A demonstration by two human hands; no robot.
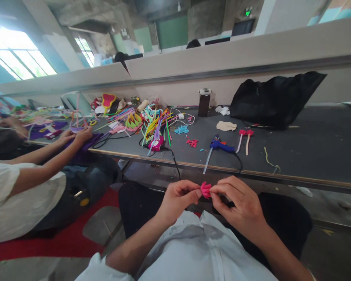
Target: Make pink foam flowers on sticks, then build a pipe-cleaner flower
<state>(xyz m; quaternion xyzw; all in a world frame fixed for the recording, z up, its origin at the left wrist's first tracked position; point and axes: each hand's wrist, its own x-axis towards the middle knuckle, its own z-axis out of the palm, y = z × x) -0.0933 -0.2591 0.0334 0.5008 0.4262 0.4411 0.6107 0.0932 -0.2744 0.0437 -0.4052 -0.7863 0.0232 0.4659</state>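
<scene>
Above my lap, in front of the table edge, a small pink fuzzy flower (pixel 205 190) is pinched between both hands. My left hand (pixel 179 200) grips its left side with thumb and forefinger. From the right, the fingertips of my right hand (pixel 236 199) close on its other side. On the table beyond lie a blue glue gun (pixel 222 146) with a clear glue stick in its back, a small pile of pink pieces (pixel 192 143) and a pile of light blue pieces (pixel 181 129). Two stems with pink flower heads (pixel 246 133) rest right of the glue gun.
Colourful pipe cleaners (pixel 156 127) are heaped around a pink power box (pixel 156 143). Farther back stand a dark bottle (pixel 204 102) and a black bag (pixel 275 99). At left, a co-worker's hands (pixel 76 134) hold a purple item. A yellowish strand (pixel 269 159) lies at right.
</scene>
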